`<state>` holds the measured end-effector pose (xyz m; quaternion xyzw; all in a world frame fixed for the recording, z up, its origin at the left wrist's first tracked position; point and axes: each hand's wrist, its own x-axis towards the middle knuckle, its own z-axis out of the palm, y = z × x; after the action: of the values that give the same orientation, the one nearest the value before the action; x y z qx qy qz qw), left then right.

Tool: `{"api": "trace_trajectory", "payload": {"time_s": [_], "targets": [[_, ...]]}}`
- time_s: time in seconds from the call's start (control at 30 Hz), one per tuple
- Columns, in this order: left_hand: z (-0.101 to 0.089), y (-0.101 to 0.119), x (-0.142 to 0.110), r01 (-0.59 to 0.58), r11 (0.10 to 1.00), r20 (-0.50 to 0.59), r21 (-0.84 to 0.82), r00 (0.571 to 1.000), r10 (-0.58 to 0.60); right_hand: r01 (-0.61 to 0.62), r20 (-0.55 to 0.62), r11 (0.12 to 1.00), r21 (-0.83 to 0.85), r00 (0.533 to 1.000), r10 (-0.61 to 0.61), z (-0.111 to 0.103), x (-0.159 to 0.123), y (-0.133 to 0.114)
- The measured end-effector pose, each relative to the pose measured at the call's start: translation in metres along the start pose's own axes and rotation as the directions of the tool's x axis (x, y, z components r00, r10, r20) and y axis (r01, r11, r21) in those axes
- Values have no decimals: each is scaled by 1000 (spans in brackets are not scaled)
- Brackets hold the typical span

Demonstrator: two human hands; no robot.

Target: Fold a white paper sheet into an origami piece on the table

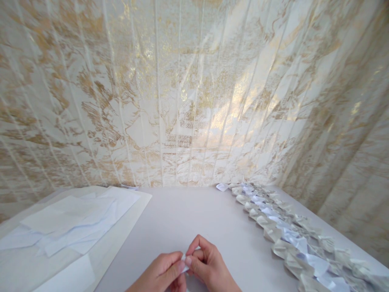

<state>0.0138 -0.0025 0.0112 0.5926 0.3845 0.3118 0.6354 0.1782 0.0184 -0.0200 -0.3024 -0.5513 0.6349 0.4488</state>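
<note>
My left hand (162, 273) and my right hand (206, 265) meet at the bottom middle of the view, low over the white table (194, 215). Both pinch a small folded piece of white paper (184, 258) between thumb and fingertips; only a sliver of it shows between the fingers. A long row of several small folded paper pieces (288, 235), white and silvery, runs along the right side of the table from the back wall toward me.
A loose pile of white paper sheets (73, 219) lies on a larger pale board (121, 231) at the left. A wall with a glossy gold-and-cream marbled covering (194, 93) rises behind the table and wraps round the right side.
</note>
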Motion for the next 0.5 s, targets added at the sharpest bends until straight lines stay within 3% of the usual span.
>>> {"api": "trace_trajectory", "payload": {"time_s": [0.37, 0.5], "targets": [[5, -7, 2, 14, 993, -146, 113, 989, 3, 92, 32, 995, -34, 995, -91, 4, -3, -6], [5, -8, 1, 17, 998, -109, 66, 994, -10, 88, 36, 996, -1, 995, -88, 3, -3, -12]]}}
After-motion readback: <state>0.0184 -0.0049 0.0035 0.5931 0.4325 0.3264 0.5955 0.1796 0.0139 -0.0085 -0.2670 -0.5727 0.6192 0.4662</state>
